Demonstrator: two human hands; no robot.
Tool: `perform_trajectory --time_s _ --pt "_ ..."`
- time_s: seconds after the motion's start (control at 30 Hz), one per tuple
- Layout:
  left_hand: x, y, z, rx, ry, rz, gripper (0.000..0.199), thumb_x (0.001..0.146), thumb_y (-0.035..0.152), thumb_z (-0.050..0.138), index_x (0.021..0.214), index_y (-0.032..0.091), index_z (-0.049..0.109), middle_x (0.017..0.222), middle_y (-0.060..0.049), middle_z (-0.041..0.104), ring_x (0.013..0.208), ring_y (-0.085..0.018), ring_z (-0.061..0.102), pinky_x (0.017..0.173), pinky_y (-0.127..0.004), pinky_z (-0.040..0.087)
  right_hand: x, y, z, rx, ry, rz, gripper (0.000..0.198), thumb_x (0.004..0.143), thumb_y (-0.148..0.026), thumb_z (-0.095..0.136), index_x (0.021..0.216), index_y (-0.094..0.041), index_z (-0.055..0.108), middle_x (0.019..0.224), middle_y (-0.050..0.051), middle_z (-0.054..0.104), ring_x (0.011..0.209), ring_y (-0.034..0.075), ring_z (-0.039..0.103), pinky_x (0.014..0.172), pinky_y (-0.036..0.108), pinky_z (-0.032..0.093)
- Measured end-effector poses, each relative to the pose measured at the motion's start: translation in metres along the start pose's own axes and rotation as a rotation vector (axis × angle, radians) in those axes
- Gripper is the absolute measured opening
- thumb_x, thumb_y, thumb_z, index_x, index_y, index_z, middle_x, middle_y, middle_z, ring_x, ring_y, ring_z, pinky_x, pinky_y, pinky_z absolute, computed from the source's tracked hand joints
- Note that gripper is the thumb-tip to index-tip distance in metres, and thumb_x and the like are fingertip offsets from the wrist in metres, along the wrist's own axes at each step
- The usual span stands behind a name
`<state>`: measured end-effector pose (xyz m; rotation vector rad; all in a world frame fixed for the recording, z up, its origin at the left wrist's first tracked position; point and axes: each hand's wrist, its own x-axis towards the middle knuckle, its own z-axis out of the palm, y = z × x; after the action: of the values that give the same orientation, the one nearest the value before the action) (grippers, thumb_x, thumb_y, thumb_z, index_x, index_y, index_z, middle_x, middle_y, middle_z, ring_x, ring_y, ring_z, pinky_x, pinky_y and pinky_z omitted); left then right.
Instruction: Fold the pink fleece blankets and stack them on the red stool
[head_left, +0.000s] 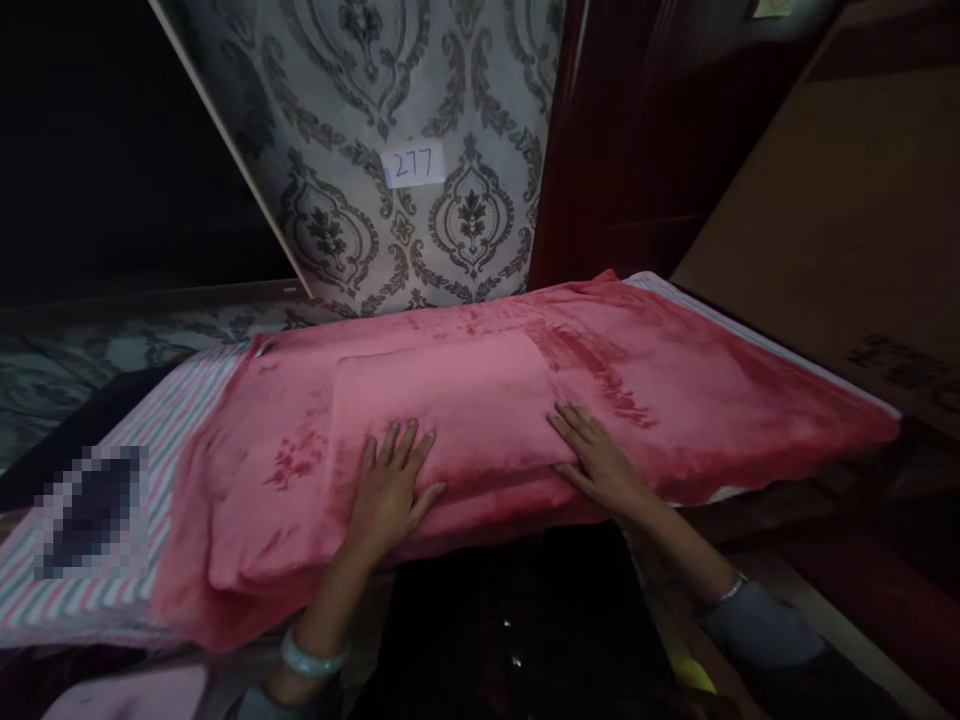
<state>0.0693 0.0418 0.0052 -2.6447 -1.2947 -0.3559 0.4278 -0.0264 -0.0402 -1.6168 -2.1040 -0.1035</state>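
A pink plush blanket (720, 380) lies spread over a raised surface, with a folded pink section (450, 385) on top of it near the middle. My left hand (390, 485) rests flat on the front left part of that folded section, fingers spread. On its front right edge lies my right hand (596, 455), palm down and fingers stretched toward the middle. Neither hand grips anything. Darker red patches mark the plush at several places. Beneath the blanket, a striped cloth (180, 420) shows at the left end and along the far right edge.
A blurred-out dark patch (94, 510) lies on the striped cloth at left. Behind are a patterned wall (469, 80) with a paper marked 277 (413, 163), a dark screen (127, 150) and a dark red panel (637, 130). A large cardboard box (855, 190) stands at right.
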Motion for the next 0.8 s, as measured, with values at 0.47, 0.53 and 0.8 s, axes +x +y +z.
perform_trajectory --time_s 0.47,0.53,0.8 --pt "0.008 0.054 0.023 0.047 0.129 0.122 0.063 0.089 0.025 0.056 0.15 0.019 0.044 0.158 -0.016 0.039 0.147 -0.035 0.033 0.118 -0.06 0.024 0.063 -0.074 0.01 -0.149 -0.066 0.061 0.053 0.1 -0.044 0.049 0.151 -0.027 0.045 0.159 0.01 0.036 0.147 0.033 0.029 0.116 0.058 0.027" --pt "0.007 0.055 0.03 0.064 0.127 0.1 0.061 0.089 0.022 0.054 0.15 0.022 0.044 0.157 -0.014 0.041 0.146 -0.034 0.035 0.119 -0.06 0.023 0.058 -0.065 0.016 -0.174 -0.028 0.073 0.054 0.1 -0.046 0.049 0.151 -0.028 0.044 0.159 0.009 0.036 0.148 0.033 0.027 0.116 0.057 0.026" --pt "0.008 0.058 0.033 0.022 0.122 0.07 0.062 0.089 0.019 0.054 0.15 0.023 0.045 0.156 -0.014 0.043 0.145 -0.033 0.038 0.12 -0.061 0.024 0.051 -0.063 0.025 -0.2 0.026 0.066 0.054 0.101 -0.043 0.048 0.152 -0.028 0.043 0.16 0.007 0.035 0.148 0.031 0.026 0.118 0.055 0.024"
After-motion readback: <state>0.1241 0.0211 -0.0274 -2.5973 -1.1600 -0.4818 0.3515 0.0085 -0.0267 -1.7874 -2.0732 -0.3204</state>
